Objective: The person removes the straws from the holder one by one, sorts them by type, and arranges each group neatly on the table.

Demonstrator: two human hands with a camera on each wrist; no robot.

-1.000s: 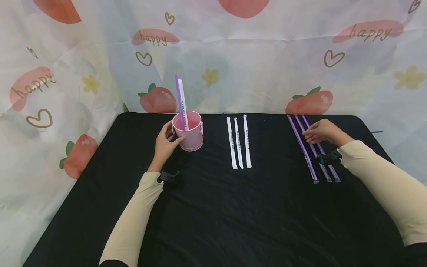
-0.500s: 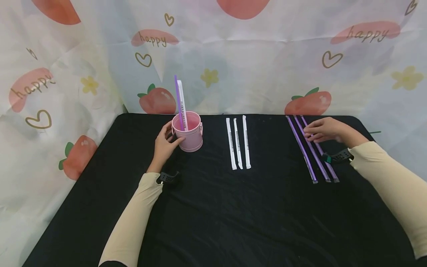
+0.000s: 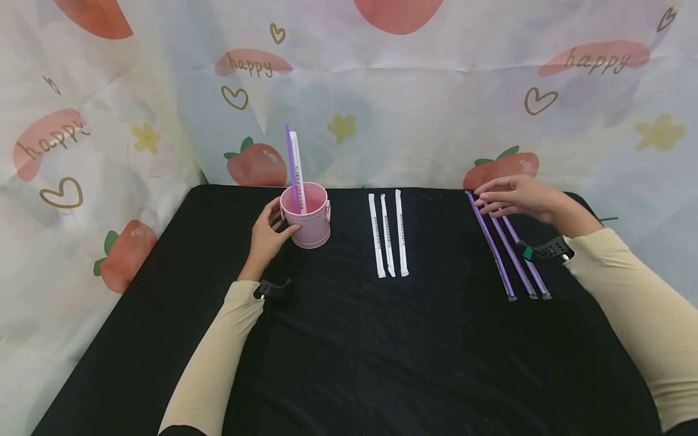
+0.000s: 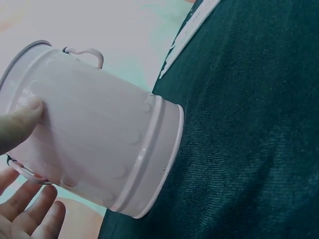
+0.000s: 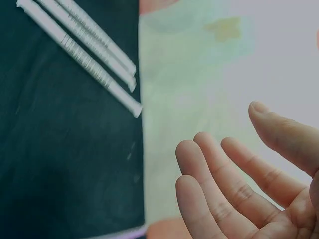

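Note:
At the left of the table stands a small pink bucket (image 3: 312,230). My left hand (image 3: 266,235) holds its side, the thumb (image 4: 22,122) on the wall and the other fingers by a side handle. Leaning inside the bucket are a purple straw (image 3: 291,157) and a white paper-wrapped straw (image 3: 297,163). My right hand (image 3: 520,197) is over the far ends of three purple straws (image 3: 493,251) in clear wrappers. In the right wrist view its fingers (image 5: 239,191) are spread loosely, with nothing between them and the thumb.
Three white paper-wrapped straws (image 3: 388,236) lie side by side in the middle of the black-covered table (image 3: 382,351). A patterned cloth backdrop (image 3: 414,115) rises at the table's back edge and left side.
My right hand has lifted off the purple straws and shifted toward their far ends, its fingers straightening. My left hand and the bucket stay in place.

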